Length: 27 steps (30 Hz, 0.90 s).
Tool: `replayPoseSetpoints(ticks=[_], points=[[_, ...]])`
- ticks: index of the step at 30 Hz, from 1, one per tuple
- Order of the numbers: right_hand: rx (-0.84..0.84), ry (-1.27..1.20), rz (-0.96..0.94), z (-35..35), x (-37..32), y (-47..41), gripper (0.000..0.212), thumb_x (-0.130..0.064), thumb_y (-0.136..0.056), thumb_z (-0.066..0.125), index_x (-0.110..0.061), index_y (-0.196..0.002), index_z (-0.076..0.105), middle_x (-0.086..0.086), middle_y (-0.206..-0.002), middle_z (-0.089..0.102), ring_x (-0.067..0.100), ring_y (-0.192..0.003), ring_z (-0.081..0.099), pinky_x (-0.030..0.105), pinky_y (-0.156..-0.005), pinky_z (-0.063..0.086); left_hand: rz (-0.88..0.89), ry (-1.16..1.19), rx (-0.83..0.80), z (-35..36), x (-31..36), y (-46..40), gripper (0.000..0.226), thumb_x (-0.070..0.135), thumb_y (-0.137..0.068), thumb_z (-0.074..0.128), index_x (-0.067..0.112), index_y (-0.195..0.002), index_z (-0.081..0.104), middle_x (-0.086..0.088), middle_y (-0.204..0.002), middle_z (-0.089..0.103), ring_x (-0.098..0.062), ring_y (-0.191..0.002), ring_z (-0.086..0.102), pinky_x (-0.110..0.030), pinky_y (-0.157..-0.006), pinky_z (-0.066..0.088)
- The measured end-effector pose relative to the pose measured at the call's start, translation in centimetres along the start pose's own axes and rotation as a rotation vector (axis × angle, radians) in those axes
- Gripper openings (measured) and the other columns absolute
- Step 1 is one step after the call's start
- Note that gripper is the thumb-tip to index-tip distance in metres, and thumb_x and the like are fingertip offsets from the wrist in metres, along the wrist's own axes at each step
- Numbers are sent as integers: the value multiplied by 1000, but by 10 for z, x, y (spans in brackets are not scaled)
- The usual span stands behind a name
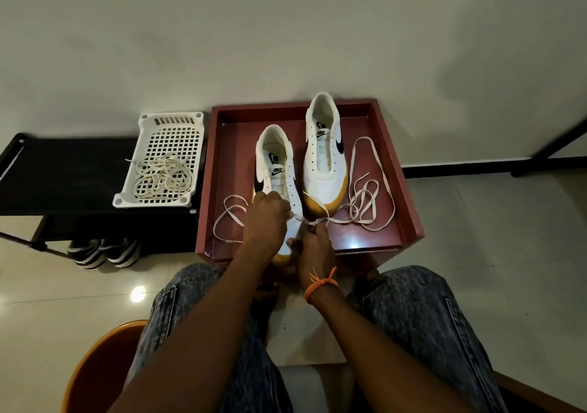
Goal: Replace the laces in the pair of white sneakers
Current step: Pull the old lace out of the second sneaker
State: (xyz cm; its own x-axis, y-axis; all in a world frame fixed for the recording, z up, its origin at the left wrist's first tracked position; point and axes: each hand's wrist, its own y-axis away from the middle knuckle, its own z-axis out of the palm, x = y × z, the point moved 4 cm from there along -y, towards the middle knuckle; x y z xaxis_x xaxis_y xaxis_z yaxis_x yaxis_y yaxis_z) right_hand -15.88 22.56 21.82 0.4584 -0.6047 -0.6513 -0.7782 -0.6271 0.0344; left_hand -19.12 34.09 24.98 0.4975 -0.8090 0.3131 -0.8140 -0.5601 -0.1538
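Threading just begins: both hands, left hand (266, 214) and right hand (313, 238), pinch the new lace (365, 203) at the near sneaker (279, 171); the one at one o'clock (324, 155) stays unlaced.

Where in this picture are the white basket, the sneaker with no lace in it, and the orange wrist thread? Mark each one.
white basket (149, 120): head view, bare rim at its far end.
unlaced sneaker (324, 171): head view, white toe panel.
orange wrist thread (319, 285): head view, band on the right wrist.
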Motion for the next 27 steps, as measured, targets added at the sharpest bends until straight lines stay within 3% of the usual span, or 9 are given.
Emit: replayPoseSetpoints(ticks=[2, 4, 7, 9, 11, 15, 20, 25, 27], points=[[16, 30, -10, -2, -2, -1, 28, -10, -89, 67, 3, -113, 66, 21, -114, 58, 37, -95, 62, 41, -82, 54, -107, 244, 122, -13, 0, 2, 13, -3, -84, 67, -2, -73, 72, -11, -74, 67, -27, -71, 61, -29, -65, 43], [22, 33, -17, -3, -3, -1, 28, -9, -87, 68, 5, -112, 65, 22, -112, 59, 38, -97, 61, 39, -82, 53, -423, 510, 167, -12, -13, 4, 25, 7, -97, 54, 3, -77, 68, -4, -74, 60, -20, -72, 55, -27, -65, 35], [0, 36, -5, 1, -1, -2, 25, -12, -87, 69, 3, -107, 66, 21, -113, 59, 37, -98, 60, 41, -83, 53, -812, 890, 165, 2, -27, 9, 30, 27, -99, 44, 12, -78, 58, -8, -79, 61, -33, -81, 62, -42, -74, 52], [-32, -4, 31, 2, 3, -4, 22, -10, -88, 67, 3, -106, 66, 21, -115, 57, 38, -98, 60, 41, -83, 52, -709, 709, 169, -4, -20, 12, 19, 24, -95, 49, 10, -94, 62, -11, -100, 60, -32, -99, 59, -46, -87, 50], [-91, -51, 75, 2, 7, -8, 24, -6, -90, 61, 3, -113, 63, 22, -122, 53, 36, -105, 58, 35, -87, 49, -421, 303, 206, -13, -7, 13, 24, 15, -91, 58, 8, -114, 59, -12, -118, 51, -30, -109, 47, -44, -90, 42], [-42, -40, 33, 0, 4, -5, 27, -6, -90, 64, 2, -115, 64, 19, -120, 54, 32, -102, 60, 39, -89, 52, -160, -57, 51, -6, 3, 8, 21, 23, -88, 64, 17, -107, 69, -8, -138, 46, -34, -125, 39, -52, -94, 39], [19, 43, 0, 0, 0, -2, 27, -13, -90, 68, 4, -111, 67, 19, -115, 59, 31, -98, 61, 38, -87, 53, -211, -111, -14, -5, 0, 10, 28, 9, -87, 60, 15, -114, 66, -5, -134, 43, -28, -124, 34, -43, -98, 36], [14, 54, -28, -1, -1, -5, 25, -14, -89, 68, 2, -107, 65, 20, -112, 57, 36, -101, 59, 41, -86, 53, -843, 271, 239, -28, -25, 13, 23, 7, -93, 55, 4, -115, 60, -13, -136, 39, -30, -126, 37, -44, -99, 36], [21, 56, -37, -1, 0, -4, 22, -13, -89, 67, 1, -106, 65, 19, -111, 56, 36, -99, 59, 40, -84, 53, -923, 330, 252, -30, -32, 16, 21, 9, -95, 53, 5, -114, 61, -13, -135, 41, -30, -125, 40, -46, -98, 37]])
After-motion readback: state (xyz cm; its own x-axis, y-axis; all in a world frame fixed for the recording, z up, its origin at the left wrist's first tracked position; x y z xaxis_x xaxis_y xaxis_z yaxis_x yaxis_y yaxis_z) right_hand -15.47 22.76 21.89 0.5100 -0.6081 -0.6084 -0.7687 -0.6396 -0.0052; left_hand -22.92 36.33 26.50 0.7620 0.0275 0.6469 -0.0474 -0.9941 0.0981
